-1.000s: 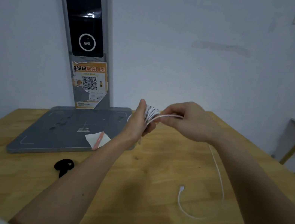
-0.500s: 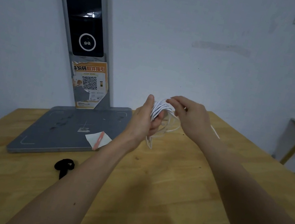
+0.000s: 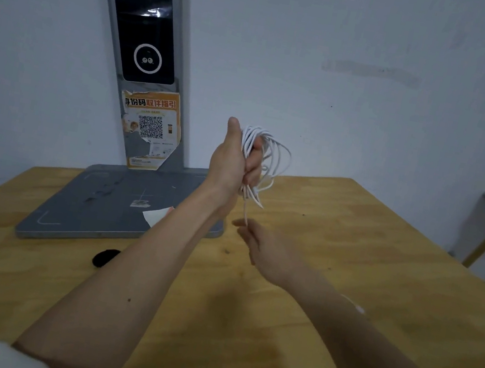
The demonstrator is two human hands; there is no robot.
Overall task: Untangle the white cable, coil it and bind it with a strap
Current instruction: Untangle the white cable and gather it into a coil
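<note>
Head view, the only one. Left hand [image 3: 232, 162] raised above the wooden table [image 3: 349, 267], fingers curled tight round the white cable [image 3: 267, 155]: a bundle of loops bulging out to the right of the fist, a few strands dangling below it. Right hand [image 3: 269, 247] lower down, just under those strands, fingers nearly straight and loose; one hanging strand reaches down to the fingertips [image 3: 242, 224], though whether pinched or merely touched cannot be told. A short white piece, probably the cable's far end, showing just behind the right forearm near the table.

Black strap [image 3: 105, 258] lying on the table beside the near edge of the grey base plate [image 3: 94, 209], partly hidden by the left forearm, well apart from both hands.

Coiling looks nearly finished, judging by how little cable remains outside the bundle. To finish well: keep the left grip firm in the middle of the loops so none slip; gather the dangling tail and lay it round in the same direction and size as the other turns, not across them. Then reach for the strap with the free right hand only, without loosening the left. Wrap at the gripped waist of the coil, snug enough to hold, not so tight as to kink the strands. Chief risk: loops springing open during the reach.
</note>
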